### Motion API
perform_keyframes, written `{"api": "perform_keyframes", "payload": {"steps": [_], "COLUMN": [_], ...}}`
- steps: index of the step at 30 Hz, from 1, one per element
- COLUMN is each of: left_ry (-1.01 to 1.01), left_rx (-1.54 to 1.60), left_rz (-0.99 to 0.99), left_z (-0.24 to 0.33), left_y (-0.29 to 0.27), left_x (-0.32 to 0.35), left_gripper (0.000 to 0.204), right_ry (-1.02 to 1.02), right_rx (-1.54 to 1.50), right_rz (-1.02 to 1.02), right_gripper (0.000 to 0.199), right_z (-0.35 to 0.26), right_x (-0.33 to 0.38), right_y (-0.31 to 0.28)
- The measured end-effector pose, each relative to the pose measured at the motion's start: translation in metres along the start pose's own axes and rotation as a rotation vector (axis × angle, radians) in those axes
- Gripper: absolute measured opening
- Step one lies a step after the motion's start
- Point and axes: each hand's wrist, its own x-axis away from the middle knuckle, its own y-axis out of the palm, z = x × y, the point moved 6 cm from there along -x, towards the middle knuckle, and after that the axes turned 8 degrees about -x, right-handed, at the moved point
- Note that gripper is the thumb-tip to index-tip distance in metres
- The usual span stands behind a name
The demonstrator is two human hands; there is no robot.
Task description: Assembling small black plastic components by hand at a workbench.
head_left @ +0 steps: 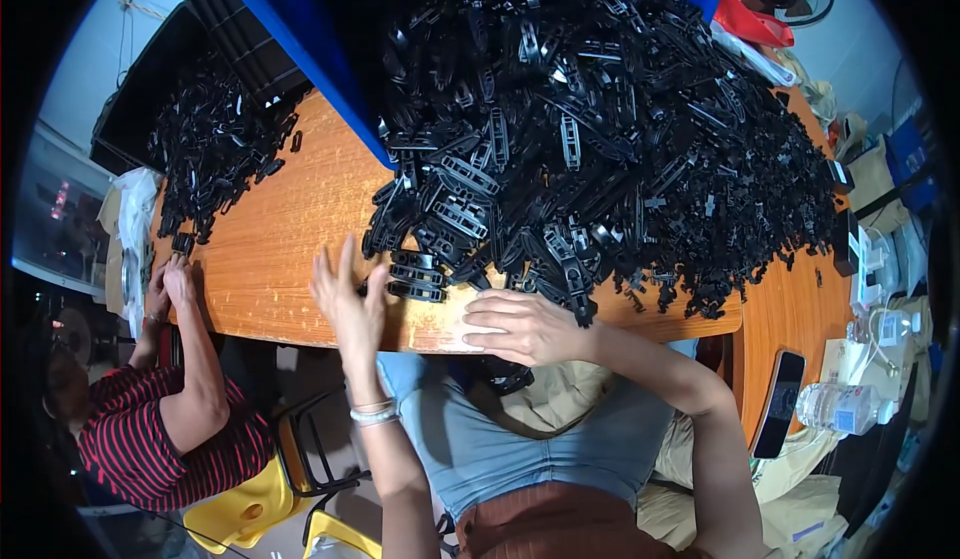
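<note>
My left hand (348, 304) is raised over the table's near edge, fingers spread and nothing in them. Just right of it, a small group of black slotted plastic pieces (417, 275) lies side by side on the wood. My right hand (528, 327) reaches across the near edge with its fingers stretched out toward the left; its palm side is hidden. Beyond both hands rises a big heap of long black slotted plastic parts (570, 144). Smaller black plastic pieces (735, 199) spread along its right side. Below my right hand, more black parts (503, 375) show at my lap.
A blue bin (300, 54) lies tipped behind the heap. At the left, a co-worker in a striped shirt (165, 434) handles parts beside another black pile (215, 134). A phone (779, 404) and a clear plastic bottle (845, 408) lie at the right.
</note>
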Motion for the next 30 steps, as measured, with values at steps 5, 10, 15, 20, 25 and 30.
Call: {"api": "perform_keyframes", "payload": {"steps": [5, 10, 15, 20, 25, 30], "left_ry": [0.072, 0.119, 0.592, 0.769, 0.846, 0.923], "left_rx": [0.010, 0.306, 0.455, 0.521, 0.366, 0.310], "left_rz": [-0.190, 0.129, 0.211, -0.158, -0.431, -0.292], "left_z": [0.000, 0.059, 0.134, 0.194, 0.205, 0.198], "left_y": [0.026, 0.012, -0.004, -0.012, 0.020, 0.020], "left_x": [0.034, 0.054, 0.093, 0.076, 0.050, 0.055], "left_gripper": [0.067, 0.061, 0.038, 0.033, 0.045, 0.035], "right_ry": [0.099, 0.189, 0.206, 0.187, 0.072, 0.328], "right_rx": [-0.309, -0.534, -0.557, -0.379, 0.286, 0.225], "right_rz": [0.099, 0.201, 0.158, 0.117, 0.028, -0.125], "right_gripper": [0.022, 0.016, 0.014, 0.039, 0.018, 0.019], "right_z": [-0.003, 0.005, 0.012, 0.006, -0.026, -0.025], "right_x": [-0.002, 0.006, 0.012, 0.031, 0.034, 0.040], "right_y": [-0.003, -0.015, -0.021, -0.004, 0.001, 0.011]}}
